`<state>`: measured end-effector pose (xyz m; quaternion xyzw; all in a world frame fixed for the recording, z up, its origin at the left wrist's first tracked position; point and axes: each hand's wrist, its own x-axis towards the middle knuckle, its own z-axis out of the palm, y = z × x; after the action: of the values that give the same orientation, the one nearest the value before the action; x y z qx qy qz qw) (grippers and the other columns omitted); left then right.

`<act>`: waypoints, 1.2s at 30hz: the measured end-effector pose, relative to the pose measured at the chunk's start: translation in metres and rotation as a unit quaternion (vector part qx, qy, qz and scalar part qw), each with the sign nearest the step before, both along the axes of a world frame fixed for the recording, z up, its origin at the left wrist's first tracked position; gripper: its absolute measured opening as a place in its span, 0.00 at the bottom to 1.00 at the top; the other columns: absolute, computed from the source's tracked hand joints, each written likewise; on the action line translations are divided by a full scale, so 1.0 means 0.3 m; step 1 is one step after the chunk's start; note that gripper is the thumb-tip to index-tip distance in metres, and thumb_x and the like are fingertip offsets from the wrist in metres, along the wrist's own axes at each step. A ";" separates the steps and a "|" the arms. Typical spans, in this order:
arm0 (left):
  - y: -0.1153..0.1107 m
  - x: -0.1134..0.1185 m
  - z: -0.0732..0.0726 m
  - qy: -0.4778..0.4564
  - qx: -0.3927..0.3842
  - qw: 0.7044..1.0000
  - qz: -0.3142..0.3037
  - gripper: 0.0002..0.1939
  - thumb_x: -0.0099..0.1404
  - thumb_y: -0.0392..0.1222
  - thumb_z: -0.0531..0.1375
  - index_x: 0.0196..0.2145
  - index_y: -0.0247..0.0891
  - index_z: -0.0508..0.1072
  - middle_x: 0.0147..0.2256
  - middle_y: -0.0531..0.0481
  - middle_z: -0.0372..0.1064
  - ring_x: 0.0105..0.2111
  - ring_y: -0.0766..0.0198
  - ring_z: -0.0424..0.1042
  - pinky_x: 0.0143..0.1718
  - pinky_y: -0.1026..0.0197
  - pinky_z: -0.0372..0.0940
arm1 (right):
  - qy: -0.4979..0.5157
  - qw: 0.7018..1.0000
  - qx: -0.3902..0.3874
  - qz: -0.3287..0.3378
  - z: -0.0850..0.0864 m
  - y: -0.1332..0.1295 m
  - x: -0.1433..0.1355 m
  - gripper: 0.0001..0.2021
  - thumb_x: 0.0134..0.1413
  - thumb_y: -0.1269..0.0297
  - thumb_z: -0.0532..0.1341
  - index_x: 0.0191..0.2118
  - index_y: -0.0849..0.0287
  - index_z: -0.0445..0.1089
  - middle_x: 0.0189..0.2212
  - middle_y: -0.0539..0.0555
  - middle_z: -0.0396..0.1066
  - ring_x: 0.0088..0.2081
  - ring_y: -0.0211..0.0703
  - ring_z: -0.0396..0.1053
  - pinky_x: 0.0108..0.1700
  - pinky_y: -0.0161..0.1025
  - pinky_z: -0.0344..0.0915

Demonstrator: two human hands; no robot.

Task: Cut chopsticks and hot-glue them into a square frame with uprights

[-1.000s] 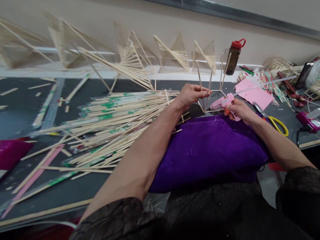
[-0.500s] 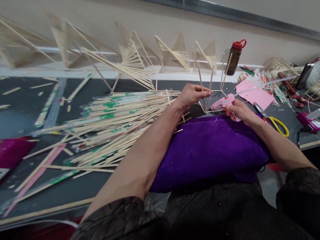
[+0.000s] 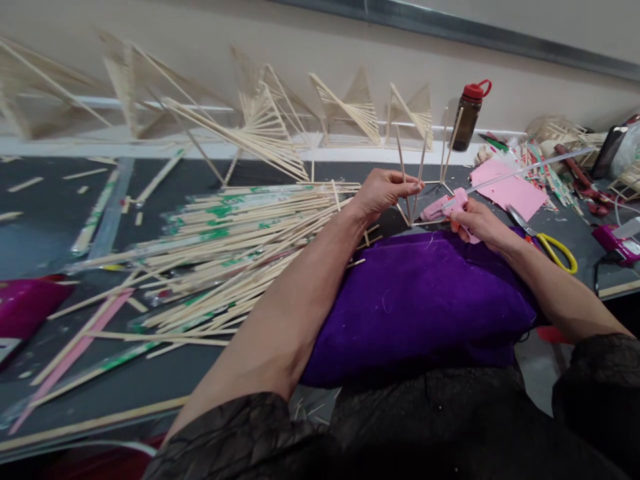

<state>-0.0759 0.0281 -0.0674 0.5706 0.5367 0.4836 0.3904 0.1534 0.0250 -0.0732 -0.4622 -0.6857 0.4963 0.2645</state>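
Note:
My left hand (image 3: 387, 190) is closed, its fingertips pinching a thin wooden stick (image 3: 421, 162) that stands slanted beside another stick (image 3: 401, 159). Both meet at a low corner of a small stick frame on the dark table. Wrapped around the handle of a pink glue gun (image 3: 453, 205) is my right hand (image 3: 475, 223); the gun's nozzle points left, close to that corner. A long clear glue stick (image 3: 530, 171) runs out from the gun's back. Two more upright sticks (image 3: 453, 143) form a V just behind the gun.
Many loose and wrapped sticks (image 3: 240, 250) cover the table at left. Finished twisted stick shapes (image 3: 345, 110) line the wall. A red-capped bottle (image 3: 469, 117), pink paper (image 3: 510, 189) and yellow-handled scissors (image 3: 557, 253) are at right. A purple cloth (image 3: 425, 307) lies in front of me.
The glue gun in my right hand has shifted very slightly to the left. My left hand keeps its place on the stick.

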 end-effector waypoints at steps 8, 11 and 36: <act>-0.001 0.002 0.002 0.002 -0.003 1.000 0.001 0.13 0.50 0.45 0.69 0.33 0.38 0.85 0.34 0.43 0.79 0.27 0.66 0.66 0.27 0.60 0.55 | -0.011 1.000 0.015 0.000 -0.014 0.008 0.000 0.07 0.56 0.60 0.63 0.34 0.55 0.64 0.20 0.49 0.67 0.18 0.35 0.58 0.21 0.37 0.54; -0.002 0.003 0.003 -0.001 -0.003 1.000 0.001 0.13 0.50 0.46 0.69 0.33 0.38 0.85 0.34 0.43 0.79 0.27 0.66 0.65 0.26 0.61 0.54 | -0.008 1.000 0.017 -0.003 -0.015 0.007 0.001 0.08 0.56 0.60 0.63 0.35 0.55 0.64 0.20 0.48 0.67 0.17 0.34 0.59 0.20 0.36 0.53; 0.000 0.002 0.000 -0.014 -0.001 1.000 0.000 0.09 0.52 0.43 0.70 0.32 0.38 0.84 0.33 0.43 0.79 0.31 0.64 0.69 0.32 0.60 0.61 | 0.000 1.000 0.020 -0.001 0.006 -0.010 0.008 0.10 0.56 0.59 0.62 0.29 0.55 0.62 0.17 0.48 0.63 0.17 0.34 0.57 0.20 0.35 0.52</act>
<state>-0.0752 0.0281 -0.0675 0.5640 0.5315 0.4907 0.3983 0.1557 0.0219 -0.0713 -0.4575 -0.6949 0.4824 0.2742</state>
